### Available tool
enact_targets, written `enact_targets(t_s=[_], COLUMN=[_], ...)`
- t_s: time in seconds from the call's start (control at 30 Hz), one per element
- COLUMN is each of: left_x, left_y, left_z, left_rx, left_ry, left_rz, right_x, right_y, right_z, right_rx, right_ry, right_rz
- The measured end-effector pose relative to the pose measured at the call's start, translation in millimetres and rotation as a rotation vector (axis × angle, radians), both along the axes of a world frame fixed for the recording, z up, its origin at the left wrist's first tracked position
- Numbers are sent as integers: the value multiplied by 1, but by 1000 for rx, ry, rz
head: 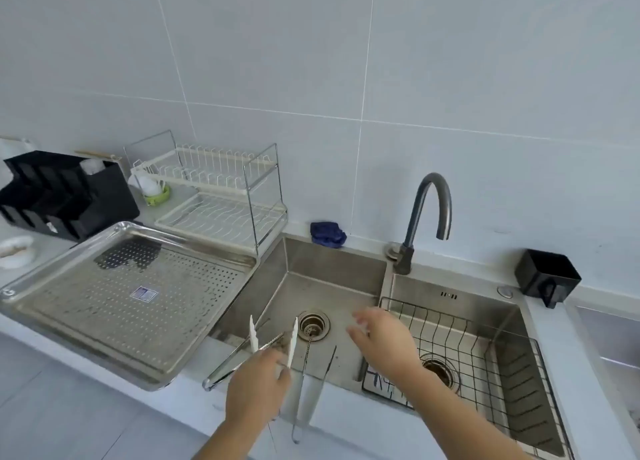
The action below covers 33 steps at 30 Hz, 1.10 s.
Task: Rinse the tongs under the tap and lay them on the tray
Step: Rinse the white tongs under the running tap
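Note:
My left hand (256, 388) grips a pair of white-tipped tongs (292, 341) above the near edge of the left sink basin (311, 279), tips pointing away from me and spread apart. Two more metal tongs lie there: one pair (239, 359) rests slanted on the sink's front left edge, the other (306, 400) hangs over the front rim. My right hand (381, 338) hovers over the basin with fingers spread, holding nothing. The grey tap (427, 213) stands behind the divider; no water shows. The perforated steel tray (114, 307) sits on the counter left of the sink.
A white two-tier dish rack (221, 196) and a black organiser (65, 192) stand behind the tray. A blue cloth (327, 234) lies on the sink's back ledge. The right basin holds a wire basket (478, 359). A black holder (547, 277) sits at the far right.

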<state>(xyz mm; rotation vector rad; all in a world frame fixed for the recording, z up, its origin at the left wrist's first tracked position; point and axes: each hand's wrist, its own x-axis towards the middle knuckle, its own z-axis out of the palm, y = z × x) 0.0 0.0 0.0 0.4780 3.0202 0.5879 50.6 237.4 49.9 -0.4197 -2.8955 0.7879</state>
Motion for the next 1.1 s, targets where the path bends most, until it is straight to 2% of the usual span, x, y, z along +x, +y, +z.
enact_targets(t_s=[0.17,0.33,0.53,0.7,0.83,0.97,1.1], left_x=[-9,-20,-21,-22,-21,-15,-6], left_y=[0,3,-1,5,18,29,41], left_z=[-30,-47,-59,-64,-62,-59,-57], left_rx=[-114,-235,-183,-155,-120,-104,-29], left_ry=[-79,8,-85,-73,-37,84,176], left_rz=[29,-38,-65,-124,-108,-65,28], right_x=[-10,-25,-29,-31,-58,-95,-124], right_y=[-10,-1,14,29,69,124,163], right_z=[-34,-55,-69,-82,-72,-43,-28], right_rx=[-176,-230,-301,-339,-370,-420,-412], right_ry=[-176,-218,-198,-228,-85,113,153], right_rz=[-106,-226,-396,-414,-508,-611,-590])
